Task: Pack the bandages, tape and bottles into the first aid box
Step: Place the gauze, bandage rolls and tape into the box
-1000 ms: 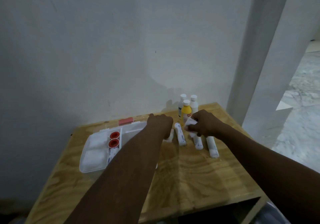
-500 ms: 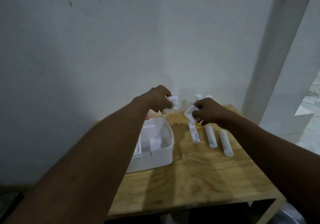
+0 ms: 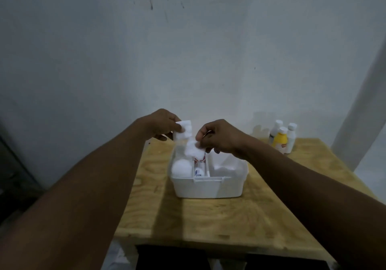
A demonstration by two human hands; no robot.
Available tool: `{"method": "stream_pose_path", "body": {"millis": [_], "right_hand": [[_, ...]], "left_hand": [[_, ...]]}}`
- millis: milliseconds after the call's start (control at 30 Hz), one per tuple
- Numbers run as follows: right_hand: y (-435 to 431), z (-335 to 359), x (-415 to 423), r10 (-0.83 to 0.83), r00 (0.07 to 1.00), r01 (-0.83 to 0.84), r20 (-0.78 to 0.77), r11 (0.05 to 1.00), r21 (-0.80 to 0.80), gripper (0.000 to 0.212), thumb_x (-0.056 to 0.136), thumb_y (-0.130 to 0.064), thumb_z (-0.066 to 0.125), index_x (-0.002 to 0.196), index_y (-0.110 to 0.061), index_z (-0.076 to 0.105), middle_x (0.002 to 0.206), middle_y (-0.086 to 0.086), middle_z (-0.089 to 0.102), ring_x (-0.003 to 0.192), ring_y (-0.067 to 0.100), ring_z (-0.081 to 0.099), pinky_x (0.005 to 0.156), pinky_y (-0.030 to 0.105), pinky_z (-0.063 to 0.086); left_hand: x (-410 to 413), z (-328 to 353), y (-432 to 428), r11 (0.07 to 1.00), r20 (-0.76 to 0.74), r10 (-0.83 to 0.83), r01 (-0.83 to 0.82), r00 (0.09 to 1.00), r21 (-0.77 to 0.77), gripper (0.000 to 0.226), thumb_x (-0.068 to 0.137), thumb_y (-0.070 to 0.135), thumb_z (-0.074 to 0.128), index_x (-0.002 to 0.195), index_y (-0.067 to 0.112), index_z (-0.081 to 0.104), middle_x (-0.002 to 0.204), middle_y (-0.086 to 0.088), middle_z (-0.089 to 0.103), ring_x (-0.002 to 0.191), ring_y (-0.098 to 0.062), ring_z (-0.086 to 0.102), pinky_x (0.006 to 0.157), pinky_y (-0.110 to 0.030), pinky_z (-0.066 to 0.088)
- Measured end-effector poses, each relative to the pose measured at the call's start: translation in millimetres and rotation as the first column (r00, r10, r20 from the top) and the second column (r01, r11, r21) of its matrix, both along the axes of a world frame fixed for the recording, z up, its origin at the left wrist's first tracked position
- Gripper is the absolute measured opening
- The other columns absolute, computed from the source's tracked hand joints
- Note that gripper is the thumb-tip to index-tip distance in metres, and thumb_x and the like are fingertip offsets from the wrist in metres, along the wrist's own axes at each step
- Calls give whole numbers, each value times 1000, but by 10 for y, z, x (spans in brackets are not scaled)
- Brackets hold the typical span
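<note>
The white first aid box (image 3: 208, 188) stands open on the wooden table (image 3: 208, 219). Above its back left part, my left hand (image 3: 165, 123) pinches a white bandage roll (image 3: 183, 128). My right hand (image 3: 219, 137) holds a second white bandage roll (image 3: 193, 149) just over the box's middle slot. Inside lie a round white pad (image 3: 181, 168) on the left and a red-and-white tape roll (image 3: 199, 161) with a tube (image 3: 199, 172) in the middle. One yellow bottle (image 3: 281, 141) and two white bottles (image 3: 291, 137) stand at the table's back right.
A pale wall (image 3: 188, 50) rises right behind the table. The table's left edge drops to a dark floor, and a white pillar (image 3: 363, 94) stands at the far right. My right forearm hides the table surface to the right of the box.
Both hands lifted a bandage roll each from the table and carried them left to above the box. The view swung left, so the box now sits in the middle.
</note>
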State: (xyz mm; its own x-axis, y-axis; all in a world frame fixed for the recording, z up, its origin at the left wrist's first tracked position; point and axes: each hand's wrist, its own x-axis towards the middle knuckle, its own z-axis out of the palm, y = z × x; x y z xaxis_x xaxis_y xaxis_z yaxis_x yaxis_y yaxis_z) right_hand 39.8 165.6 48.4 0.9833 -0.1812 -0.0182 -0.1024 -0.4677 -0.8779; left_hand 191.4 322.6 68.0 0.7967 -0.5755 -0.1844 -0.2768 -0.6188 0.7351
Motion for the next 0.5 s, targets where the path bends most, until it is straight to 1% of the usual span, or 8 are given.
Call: {"method": "stream_pose_path", "body": {"millis": [100, 167, 233, 300, 367, 433, 500], "right_hand": [[165, -74, 74, 52, 998, -52, -27, 998, 20, 9, 84, 1, 70, 92, -3, 72, 82, 13, 70, 68, 20, 64, 55, 25, 51], [226, -142, 112, 80, 996, -79, -36, 996, 32, 11, 84, 3, 70, 92, -2, 74, 80, 13, 70, 68, 20, 63, 63, 29, 56], [257, -208, 131, 99, 994, -99, -48, 995, 5, 13, 84, 4, 70, 95, -2, 75, 81, 12, 71, 66, 18, 63, 63, 29, 55], [278, -262, 140, 103, 993, -105, -57, 994, -39, 13, 85, 3, 70, 96, -2, 75, 84, 11, 71, 63, 15, 64, 61, 25, 54], [300, -307, 144, 92, 995, -97, -44, 989, -116, 13, 84, 0, 72, 94, -7, 74, 86, 7, 70, 63, 13, 63, 63, 26, 55], [326, -358, 143, 61, 998, -57, 5, 961, -272, 17, 80, -6, 77, 95, -14, 73, 90, 1, 67, 72, 14, 63, 68, 28, 55], [362, -414, 129, 32, 996, 5, 88, 918, -396, 19, 77, -12, 80, 94, -17, 71, 93, -2, 62, 80, 14, 58, 72, 25, 47]], "left_hand": [[67, -110, 79, 999, -29, 23, -24, 999, -30, 18, 87, 19, 75, 102, 11, 75, 95, -9, 75, 74, -17, 67, 66, -28, 49], [96, -169, 101, 999, -49, 21, -23, 999, -29, 21, 86, 23, 76, 105, 13, 76, 102, -9, 74, 79, -18, 65, 69, -29, 49], [107, -229, 101, 1000, -51, 5, -5, 999, 6, 25, 86, 25, 76, 108, 13, 76, 106, -10, 72, 81, -19, 62, 70, -30, 49], [104, -303, 89, 999, -45, -15, 16, 999, 42, 27, 87, 25, 75, 112, 13, 75, 105, -9, 70, 81, -19, 59, 70, -30, 48], [88, -377, 66, 997, -30, -39, 41, 999, 72, 27, 87, 22, 74, 113, 14, 75, 98, -7, 69, 80, -19, 58, 69, -29, 46], [77, -451, 39, 995, -8, -57, 58, 998, 84, 25, 86, 15, 74, 111, 15, 74, 92, -6, 68, 78, -18, 57, 65, -27, 45], [82, -516, 22, 998, 22, -49, 48, 999, 45, 22, 81, 7, 78, 102, 11, 71, 85, -7, 65, 71, -17, 55, 58, -24, 44]]}}
